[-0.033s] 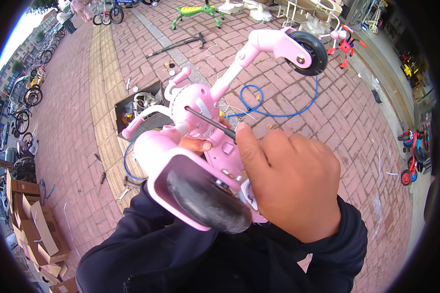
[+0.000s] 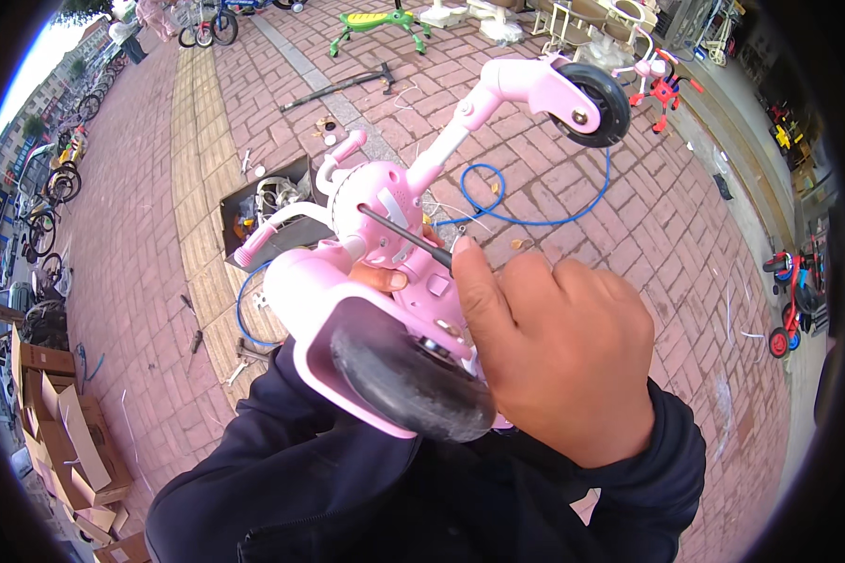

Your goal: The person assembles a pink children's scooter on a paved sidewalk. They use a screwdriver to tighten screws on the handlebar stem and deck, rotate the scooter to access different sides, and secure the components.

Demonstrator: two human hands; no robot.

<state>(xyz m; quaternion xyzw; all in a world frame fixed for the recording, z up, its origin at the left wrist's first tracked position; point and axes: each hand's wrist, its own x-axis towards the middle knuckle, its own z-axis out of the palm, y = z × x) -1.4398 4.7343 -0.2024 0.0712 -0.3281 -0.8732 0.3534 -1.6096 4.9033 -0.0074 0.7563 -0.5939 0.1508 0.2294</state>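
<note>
A pink child's ride-on trike (image 2: 383, 214) is held up in front of me, tilted, with one black wheel (image 2: 413, 380) close to my chest and another wheel (image 2: 603, 101) at the far upper right. My left hand (image 2: 382, 278), mostly hidden behind the pink body, is closed around its middle; a thumb and bits of other fingers show. In my right hand (image 2: 573, 357) is a screwdriver (image 2: 402, 231), its dark handle mostly covered by the fist. The shaft points to the upper left, and its tip sits in a hole in the round pink housing.
Beyond the trike stands an open dark toolbox (image 2: 286, 235) with parts inside. A blue hose (image 2: 573, 220) curls over the brick paving. A hammer (image 2: 347, 86) lies farther off, near a green ride-on toy (image 2: 380, 21). Cardboard boxes (image 2: 80, 441) are piled at the left.
The trike's near wheel and fork have shifted slightly to the right and turned a little. The screwdriver stays in the same hole, and my right hand has hardly moved.
</note>
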